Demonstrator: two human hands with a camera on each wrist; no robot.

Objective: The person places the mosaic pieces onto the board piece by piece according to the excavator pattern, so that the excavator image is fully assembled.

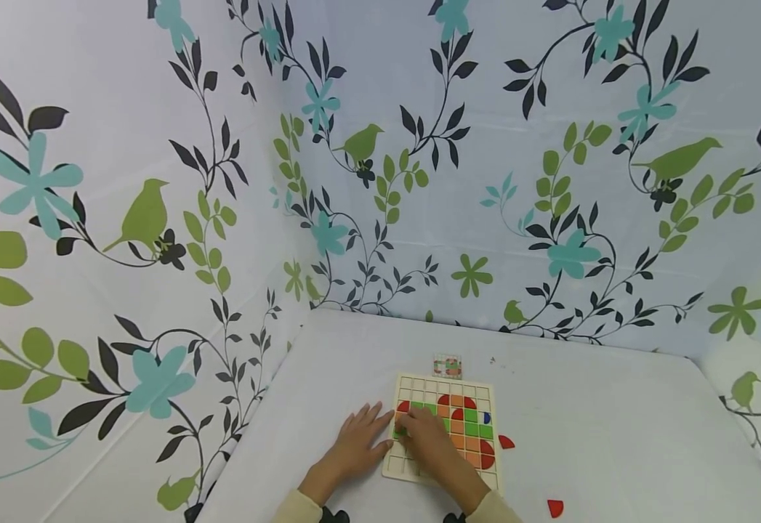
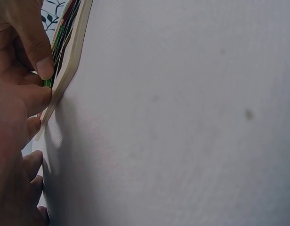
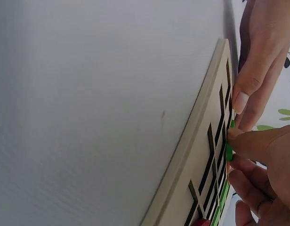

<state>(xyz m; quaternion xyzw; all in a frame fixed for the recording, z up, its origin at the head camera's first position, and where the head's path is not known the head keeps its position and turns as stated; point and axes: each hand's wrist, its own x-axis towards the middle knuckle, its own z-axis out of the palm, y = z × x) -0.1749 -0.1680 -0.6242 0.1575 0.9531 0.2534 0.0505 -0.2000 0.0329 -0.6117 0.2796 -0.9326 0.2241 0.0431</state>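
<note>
A pale wooden grid board point(image 1: 401, 465) lies on the white table, its left part filled at the top with red, green and orange flat pieces. My left hand point(image 1: 352, 447) lies with spread fingers at the board's left edge, thumb and a finger touching it. Over the left side of the grid, my right hand point(image 1: 431, 444) pinches a small green tile point(image 3: 229, 150) between thumb and fingers, low against the board. My right hand hides part of the grid in the head view. In the left wrist view, the board's edge point(image 2: 74, 56) shows beside both hands.
A small pattern card point(image 1: 447, 367) lies just beyond the board's far edge. One red quarter-round piece point(image 1: 506, 442) rests beside the right edge, and another red piece point(image 1: 554, 508) lies nearer the front right. Patterned cloth point(image 1: 380, 218) hangs behind and at the left.
</note>
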